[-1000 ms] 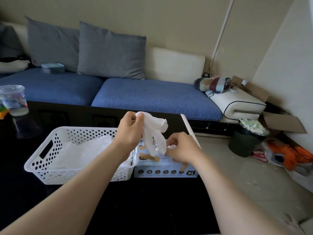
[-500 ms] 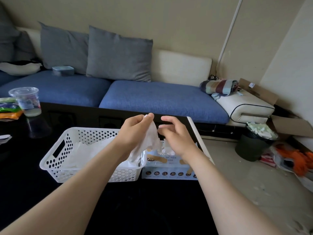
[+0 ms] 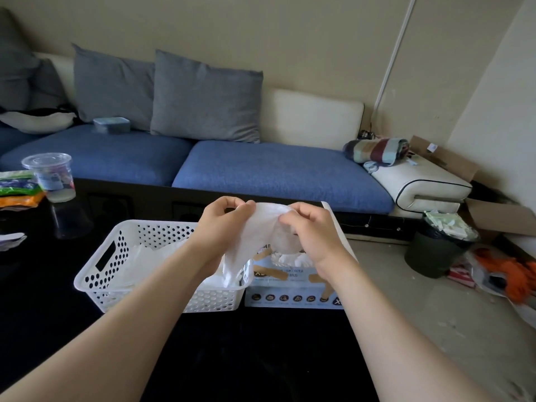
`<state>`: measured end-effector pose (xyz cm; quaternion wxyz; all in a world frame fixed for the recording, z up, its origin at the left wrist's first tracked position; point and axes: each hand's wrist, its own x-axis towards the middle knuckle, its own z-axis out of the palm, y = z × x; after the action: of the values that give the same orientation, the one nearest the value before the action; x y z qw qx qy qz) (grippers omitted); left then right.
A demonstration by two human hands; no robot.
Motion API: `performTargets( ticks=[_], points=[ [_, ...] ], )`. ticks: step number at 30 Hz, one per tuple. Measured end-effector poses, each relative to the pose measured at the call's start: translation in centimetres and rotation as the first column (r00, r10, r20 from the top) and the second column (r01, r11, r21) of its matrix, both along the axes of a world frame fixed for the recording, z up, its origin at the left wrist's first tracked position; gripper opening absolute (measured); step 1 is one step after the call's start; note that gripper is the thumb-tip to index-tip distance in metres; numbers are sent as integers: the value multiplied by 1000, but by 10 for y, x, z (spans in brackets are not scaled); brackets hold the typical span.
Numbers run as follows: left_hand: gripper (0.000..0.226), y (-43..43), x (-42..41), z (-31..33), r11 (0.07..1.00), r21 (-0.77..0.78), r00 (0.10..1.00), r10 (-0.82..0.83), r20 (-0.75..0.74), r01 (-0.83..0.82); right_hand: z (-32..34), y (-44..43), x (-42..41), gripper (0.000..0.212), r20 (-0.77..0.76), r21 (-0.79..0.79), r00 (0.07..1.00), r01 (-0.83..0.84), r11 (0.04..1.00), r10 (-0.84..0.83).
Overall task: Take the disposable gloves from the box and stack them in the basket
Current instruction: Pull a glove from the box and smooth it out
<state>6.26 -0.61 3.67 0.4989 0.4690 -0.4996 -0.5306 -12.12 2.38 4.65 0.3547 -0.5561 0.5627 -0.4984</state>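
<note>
Head view. At centre frame we see both hands raised above the table (image 3: 261, 358), each pinching one white glove (image 3: 255, 230) at its top edge. The left hand (image 3: 223, 227) grips the glove's left end between thumb and fingertips; the right hand (image 3: 311, 230) is curled closed on the right end. The glove stretches between the two hands and its loose part hangs down below the left hand, its lower end over the right edge of the basket (image 3: 95, 281).

The basket, white and perforated, stands on the dark table at lower left of centre and already holds white gloves (image 3: 145, 256) lying flat inside. Just beside it on the right, the two touching or nearly so, stands the box (image 3: 290, 297), pale blue, with more white glove material showing at its top opening under the right hand.

At the left edge of the frame we note a clear cup (image 3: 50, 177) and a coloured packet (image 3: 17, 188) on the table. Across the upper half runs a blue sofa (image 3: 275, 169) with grey cushions (image 3: 203, 97). At right, on the floor, a dark bin (image 3: 435, 253) stands.
</note>
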Motion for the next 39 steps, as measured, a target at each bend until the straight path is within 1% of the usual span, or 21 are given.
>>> performTargets(
  ticks=[2, 3, 5, 7, 9, 11, 12, 14, 16, 19, 21, 22, 23, 25, 27, 28, 30, 32, 34, 36, 39],
  points=[
    [24, 0, 3, -3, 1000, 8, 998, 15, 67, -15, 1, 1, -1, 15, 47, -1, 998, 29, 1000, -29],
    [28, 2, 4, -3, 1000, 9, 995, -22, 97, 21, 0, 0, -1, 11, 71, -7, 997, 43, 999, -42],
    [45, 8, 6, 1, 986, 51, 981, -166, 105, 161, 2, 1, 1, 7, 137, -22, 988, 74, 997, -70],
    [56, 15, 7, 7, 946, 118, 948, -311, 68, 302, 6, 1, 4, 13, 201, -28, 976, 88, 996, -81],
    [56, 20, 7, 9, 892, 129, 897, -441, 43, 432, 9, 1, 4, 20, 259, -35, 964, 78, 996, -66],
    [57, 23, 6, 10, 846, 111, 846, -530, 62, 522, 11, 2, 1, 31, 256, -39, 967, 16, 999, -6],
    [59, 23, 5, 10, 836, 95, 833, -547, 76, 540, 13, 4, 1, 37, 242, -45, 969, -36, 998, 46],
    [64, 23, 3, 9, 844, 63, 842, -536, 65, 532, 13, 8, 1, 43, 199, -48, 969, -139, 989, 146],
    [60, 21, 3, 8, 862, 43, 862, -506, 28, 504, 9, 8, 1, 49, 90, -33, 979, -181, 983, 183],
    [39, 18, 4, 6, 904, 23, 904, -427, 1, 427, -1, 3, 0, 69, -12, 25, 988, -154, 988, 154],
    [35, 16, 5, 5, 935, 14, 935, -355, -7, 355, -2, 2, -1, 80, -43, 87, 991, -126, 988, 130],
    [35, 14, 5, 4, 952, 9, 951, -307, -21, 307, -2, 2, -3, 79, -45, 109, 990, -126, 986, 131],
    [33, 13, 6, 3, 968, 3, 967, -252, -38, 252, -2, 2, -5, 73, -40, 127, 990, -132, 983, 138],
    [24, 10, 8, 2, 986, -8, 983, -167, -75, 167, 1, 3, -6, 51, -29, 168, 988, -145, 975, 152],
    [21, 7, 10, 1, 988, -20, 984, -157, -80, 155, 2, 3, -6, 35, -34, 189, 988, -144, 971, 154],
    [22, 7, 10, 1, 987, -20, 983, -163, -81, 162, 1, 2, -5, 33, -40, 179, 989, -133, 975, 142],
    [20, 7, 10, 1, 980, 2, 976, -196, -90, 197, 1, 1, -3, 40, -55, 132, 992, -105, 986, 114],
    [32, 9, 9, 4, 959, 36, 958, -278, -73, 281, 2, 2, -1, 48, -38, 80, 993, -104, 991, 107],
    [39, 13, 7, 5, 929, 85, 933, -358, -27, 359, 2, 3, -2, 55, -14, 38, 992, -127, 991, 128],
    [39, 15, 6, 4, 925, 119, 930, -366, 25, 361, 2, 4, -2, 60, -18, 20, 987, -157, 987, 158],
    [33, 11, 7, -2, 952, 87, 944, -302, 136, 292, 1, 4, 0, 59, -17, -8, 990, -137, 991, 137]
  ],
)
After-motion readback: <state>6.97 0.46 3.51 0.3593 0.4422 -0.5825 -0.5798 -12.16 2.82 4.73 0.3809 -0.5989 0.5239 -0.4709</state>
